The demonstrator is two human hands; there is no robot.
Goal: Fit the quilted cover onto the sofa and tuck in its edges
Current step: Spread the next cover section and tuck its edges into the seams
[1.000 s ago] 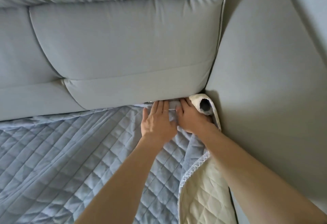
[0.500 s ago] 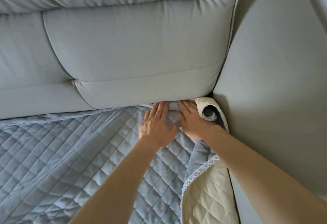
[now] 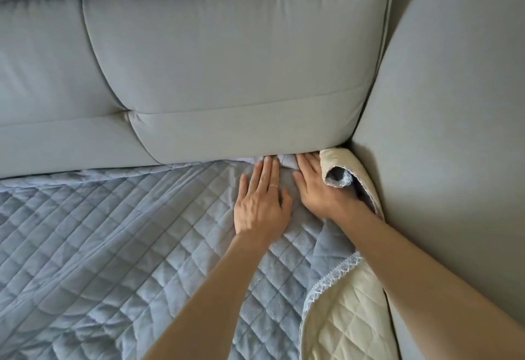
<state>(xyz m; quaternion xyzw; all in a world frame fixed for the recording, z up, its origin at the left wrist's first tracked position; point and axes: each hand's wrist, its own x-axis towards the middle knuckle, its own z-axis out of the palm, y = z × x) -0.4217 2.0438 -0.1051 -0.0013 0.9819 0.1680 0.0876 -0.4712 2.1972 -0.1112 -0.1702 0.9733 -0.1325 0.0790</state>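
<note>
Presently, in the head view, the quilted cover (image 3: 113, 246) is spread blue side up directly below the back cushion (image 3: 227, 75) of the sofa (image 3: 42, 138). The left hand (image 3: 261, 203) is laid flat on the cover, fingers straight and nothing gripped, with the fingertips at the crease under the back cushion. The right hand (image 3: 318, 186) is pressed flat just beside it, fingers likewise extended into that crease. At the cushion's lower right corner, the cover's cream underside is rolled over against the armrest (image 3: 454, 132).
</note>
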